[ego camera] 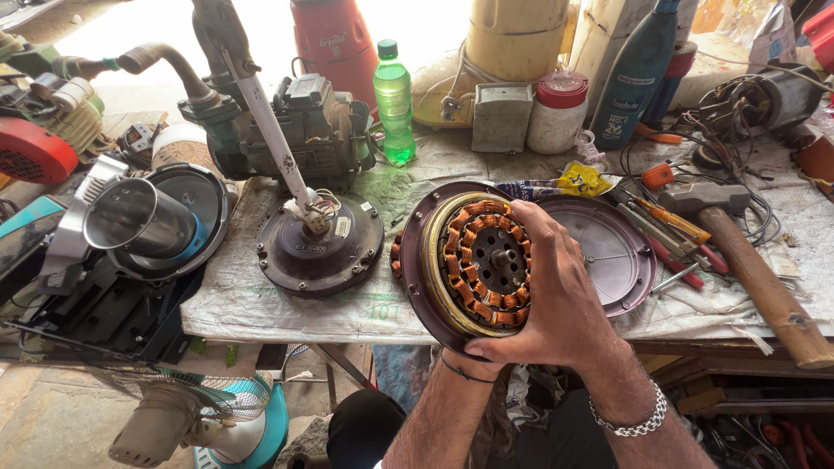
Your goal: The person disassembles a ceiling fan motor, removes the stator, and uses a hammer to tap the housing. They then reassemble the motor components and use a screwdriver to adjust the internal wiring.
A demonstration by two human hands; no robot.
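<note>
Fan motor (478, 260) with the copper windings sits tilted at the near edge of the desk (287, 304), and I've got both hands on it. Right hand (556, 295) is wrapped over its right side, left hand (473, 354) cups it from below. Its purple cover (617, 252) lies just right, hammer (747, 260) beyond.

Both forearms are bare, no sleeves; the right hand (556, 295), toward three o'clock, wears a silver chain bracelet (632, 420) at the wrist; the left wrist, toward nine o'clock, carries a thin dark band (460, 372).
</note>
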